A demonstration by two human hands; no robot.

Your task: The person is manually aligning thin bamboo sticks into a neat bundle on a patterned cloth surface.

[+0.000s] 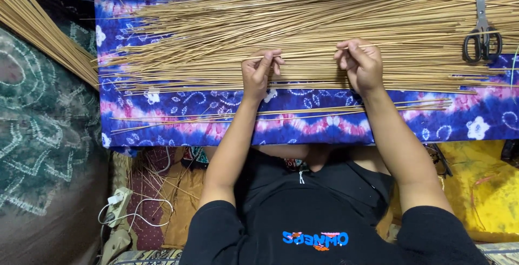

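Observation:
A wide heap of thin tan sticks (303,24) lies across a board covered with blue, purple and pink patterned cloth (303,116). My left hand (259,73) and my right hand (359,65) rest on the near edge of the heap. Both pinch one thin stick (308,52) that runs level between them, fingers curled around it. A few loose sticks (281,112) lie apart on the cloth, nearer to me than the heap.
Scissors (482,32) with black handles lie on the sticks at the far right. Another bundle of sticks (38,30) slants across the upper left. A green patterned cushion (43,135) is on the left, a power strip with cables (121,211) on the floor, yellow cloth (481,189) at right.

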